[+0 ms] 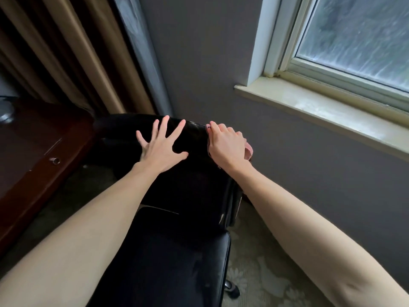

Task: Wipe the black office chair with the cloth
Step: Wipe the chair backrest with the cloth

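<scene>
View from above of a black office chair (177, 251) standing on a carpeted floor (261, 273), between a dark wooden table (33, 156) on the left and a grey wall (309, 173) under a window (354, 36) on the right. Brown curtains (73, 52) hang behind the table. The left hand (162, 148) lies flat on the upper part of the chair's back, its grip spread wide, fingers straight and apart. The right hand (225, 146) is at the top right corner of the chair's back, its grip curled round a pinkish cloth (249, 150) bunched under the palm, against the chair's edge
</scene>
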`<action>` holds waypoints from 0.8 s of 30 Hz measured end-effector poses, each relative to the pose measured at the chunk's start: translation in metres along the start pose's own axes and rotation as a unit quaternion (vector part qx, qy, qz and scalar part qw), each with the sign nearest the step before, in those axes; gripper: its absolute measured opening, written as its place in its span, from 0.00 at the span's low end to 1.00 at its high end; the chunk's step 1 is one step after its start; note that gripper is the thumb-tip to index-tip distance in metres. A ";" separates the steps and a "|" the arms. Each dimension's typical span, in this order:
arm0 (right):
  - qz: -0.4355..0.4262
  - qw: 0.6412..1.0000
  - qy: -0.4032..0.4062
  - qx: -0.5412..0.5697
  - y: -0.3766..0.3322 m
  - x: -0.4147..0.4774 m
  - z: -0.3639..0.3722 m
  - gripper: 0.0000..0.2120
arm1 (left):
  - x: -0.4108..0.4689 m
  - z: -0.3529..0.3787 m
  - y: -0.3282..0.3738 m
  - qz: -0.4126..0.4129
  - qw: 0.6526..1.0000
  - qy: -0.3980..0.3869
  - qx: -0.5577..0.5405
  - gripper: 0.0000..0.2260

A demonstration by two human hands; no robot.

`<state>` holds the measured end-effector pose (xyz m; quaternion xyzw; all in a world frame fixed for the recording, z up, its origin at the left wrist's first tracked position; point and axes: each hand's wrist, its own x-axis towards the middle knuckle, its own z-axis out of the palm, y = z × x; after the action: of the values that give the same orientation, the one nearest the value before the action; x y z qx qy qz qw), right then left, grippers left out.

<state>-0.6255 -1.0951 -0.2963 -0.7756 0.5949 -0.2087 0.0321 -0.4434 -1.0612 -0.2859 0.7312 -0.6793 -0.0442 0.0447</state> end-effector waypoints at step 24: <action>-0.045 0.998 -0.033 -0.015 -0.044 0.036 0.012 0.16 | -0.026 0.008 -0.058 -0.021 0.996 -0.073 -0.037 0.39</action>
<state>-0.5740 -1.1182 -0.2843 -0.8086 0.5607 -0.1758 0.0307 -0.3886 -1.0312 -0.3014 0.7382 -0.6629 -0.1231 0.0209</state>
